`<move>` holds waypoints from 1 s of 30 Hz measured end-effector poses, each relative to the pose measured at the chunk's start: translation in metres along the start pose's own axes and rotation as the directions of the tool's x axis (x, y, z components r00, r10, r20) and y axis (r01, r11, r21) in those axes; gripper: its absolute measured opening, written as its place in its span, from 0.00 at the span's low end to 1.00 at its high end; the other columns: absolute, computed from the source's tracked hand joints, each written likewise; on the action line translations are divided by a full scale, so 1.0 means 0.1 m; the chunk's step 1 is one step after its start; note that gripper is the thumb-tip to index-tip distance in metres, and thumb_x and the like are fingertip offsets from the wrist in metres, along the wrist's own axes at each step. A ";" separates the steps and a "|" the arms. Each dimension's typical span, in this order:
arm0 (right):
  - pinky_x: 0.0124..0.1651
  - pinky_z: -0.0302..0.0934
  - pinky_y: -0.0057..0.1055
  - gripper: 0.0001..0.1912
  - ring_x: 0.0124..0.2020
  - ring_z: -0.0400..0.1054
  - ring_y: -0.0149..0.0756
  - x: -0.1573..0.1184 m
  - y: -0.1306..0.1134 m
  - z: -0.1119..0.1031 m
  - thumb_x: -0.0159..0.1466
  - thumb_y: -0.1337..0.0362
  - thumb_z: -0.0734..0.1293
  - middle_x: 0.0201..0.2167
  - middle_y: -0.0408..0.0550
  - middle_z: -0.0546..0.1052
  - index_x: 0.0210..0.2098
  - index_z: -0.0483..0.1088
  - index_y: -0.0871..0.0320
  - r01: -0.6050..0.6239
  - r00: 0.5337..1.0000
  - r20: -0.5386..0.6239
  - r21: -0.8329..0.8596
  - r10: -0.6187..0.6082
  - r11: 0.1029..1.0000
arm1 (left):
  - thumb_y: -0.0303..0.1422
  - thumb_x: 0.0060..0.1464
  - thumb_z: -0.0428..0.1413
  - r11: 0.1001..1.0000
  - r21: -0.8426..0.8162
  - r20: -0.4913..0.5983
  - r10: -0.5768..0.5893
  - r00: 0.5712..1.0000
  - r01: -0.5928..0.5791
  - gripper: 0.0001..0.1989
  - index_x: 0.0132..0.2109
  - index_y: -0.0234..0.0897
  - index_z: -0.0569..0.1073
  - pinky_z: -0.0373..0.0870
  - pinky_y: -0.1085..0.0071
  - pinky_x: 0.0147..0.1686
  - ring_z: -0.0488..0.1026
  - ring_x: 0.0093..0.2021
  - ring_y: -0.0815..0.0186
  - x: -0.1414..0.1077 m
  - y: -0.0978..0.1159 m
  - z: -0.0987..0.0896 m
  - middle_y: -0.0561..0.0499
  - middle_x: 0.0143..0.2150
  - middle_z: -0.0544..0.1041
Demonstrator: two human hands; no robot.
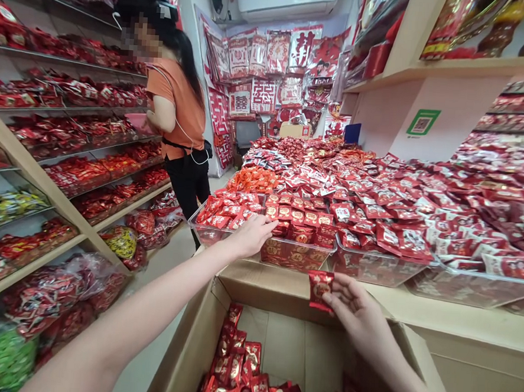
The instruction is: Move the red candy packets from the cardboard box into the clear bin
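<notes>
Between the thumb and fingers of my right hand (359,305) is a small red candy packet (319,289) with gold print, held upright above the near part of an open cardboard box (248,273). My left hand (254,236) reaches over a clear plastic bin (296,254) stacked with rows of similar red and gold packets (299,215). Its fingers are stretched out, fingertips at the left edge of those packets, with nothing visible in them. Inside the cardboard box, more red packets (234,366) lie piled at the left and bottom.
Neighbouring clear bins (377,268) of red packets line the counter. At left, shelves (87,144) hold more packets, with bagged goods (61,290) low down. A person in an orange shirt (182,114) stands by them. A wooden shelf (465,69) overhangs at right.
</notes>
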State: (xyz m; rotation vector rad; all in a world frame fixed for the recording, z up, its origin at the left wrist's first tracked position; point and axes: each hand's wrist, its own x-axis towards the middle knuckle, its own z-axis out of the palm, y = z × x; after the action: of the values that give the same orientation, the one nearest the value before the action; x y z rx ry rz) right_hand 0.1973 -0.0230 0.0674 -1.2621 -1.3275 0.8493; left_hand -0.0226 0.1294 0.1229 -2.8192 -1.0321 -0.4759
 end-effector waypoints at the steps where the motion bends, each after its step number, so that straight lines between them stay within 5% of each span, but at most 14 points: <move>1: 0.38 0.63 0.33 0.16 0.37 0.67 0.37 0.13 -0.11 -0.03 0.55 0.59 0.63 0.34 0.49 0.71 0.43 0.61 0.56 0.071 0.997 -0.024 -0.101 -0.074 0.992 | 0.30 0.54 0.44 1.000 -0.015 -0.010 -0.010 1.000 0.010 0.19 0.54 0.34 0.60 0.60 0.64 0.43 0.63 0.44 0.61 -0.01 0.00 -0.01 0.43 0.43 0.68; 6: 0.44 0.59 0.35 0.15 0.40 0.67 0.38 1.09 -0.68 0.09 0.57 0.66 0.60 0.40 0.50 0.73 0.45 0.65 0.57 0.382 0.913 0.064 -0.487 -0.404 0.786 | 0.35 0.48 0.53 0.966 -0.203 -0.114 -0.186 0.976 0.160 0.34 0.59 0.37 0.48 0.58 0.63 0.46 0.62 0.47 0.60 -0.01 -0.04 -0.03 0.44 0.48 0.67; 11: 0.41 0.60 0.30 0.13 0.37 0.68 0.35 1.81 -0.77 0.45 0.55 0.74 0.60 0.36 0.49 0.75 0.39 0.69 0.61 0.527 0.850 0.369 -0.624 -0.377 0.577 | 0.34 0.45 0.56 0.885 -0.388 -0.069 -0.306 0.949 0.257 0.38 0.60 0.39 0.45 0.62 0.66 0.44 0.66 0.43 0.63 0.00 -0.05 -0.03 0.47 0.44 0.69; 16: 0.38 0.59 0.26 0.11 0.34 0.69 0.33 1.89 -0.65 0.60 0.53 0.73 0.61 0.32 0.47 0.76 0.36 0.70 0.61 0.610 0.791 0.531 -0.647 -0.304 0.458 | 0.34 0.43 0.57 0.890 -0.387 -0.123 -0.310 0.943 0.242 0.34 0.56 0.37 0.52 0.63 0.67 0.43 0.66 0.42 0.64 0.00 -0.02 -0.04 0.47 0.44 0.67; 20: 0.37 0.59 0.25 0.12 0.34 0.69 0.33 1.86 -0.63 0.63 0.52 0.74 0.62 0.31 0.46 0.77 0.34 0.72 0.59 0.599 0.790 0.584 -0.673 -0.187 0.434 | 0.34 0.43 0.57 0.930 -0.310 -0.223 -0.271 0.936 0.196 0.28 0.52 0.37 0.58 0.60 0.66 0.49 0.60 0.50 0.62 0.01 -0.04 -0.03 0.45 0.50 0.61; 25: 0.37 0.60 0.26 0.13 0.33 0.69 0.34 1.88 -0.62 0.62 0.52 0.75 0.60 0.30 0.46 0.77 0.33 0.73 0.59 0.576 0.800 0.586 -0.689 -0.128 0.440 | 0.34 0.50 0.51 0.983 -0.157 -0.122 -0.113 0.986 0.093 0.17 0.48 0.34 0.65 0.57 0.63 0.50 0.60 0.51 0.61 0.02 -0.07 -0.01 0.44 0.49 0.64; 30: 0.38 0.59 0.28 0.15 0.34 0.69 0.36 1.80 -0.66 0.38 0.53 0.74 0.58 0.33 0.47 0.76 0.35 0.73 0.60 0.538 0.839 0.516 -0.741 -0.172 0.401 | 0.36 0.52 0.49 0.995 -0.049 -0.079 -0.090 0.993 0.086 0.20 0.52 0.36 0.63 0.55 0.61 0.51 0.58 0.53 0.60 0.02 -0.04 -0.04 0.44 0.52 0.64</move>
State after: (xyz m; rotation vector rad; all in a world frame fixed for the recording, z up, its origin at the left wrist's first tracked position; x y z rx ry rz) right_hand 0.1700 0.1457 0.1626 -1.4797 -2.4358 -0.0228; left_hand -0.0247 0.1326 0.1271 -2.7764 -1.1468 -0.6260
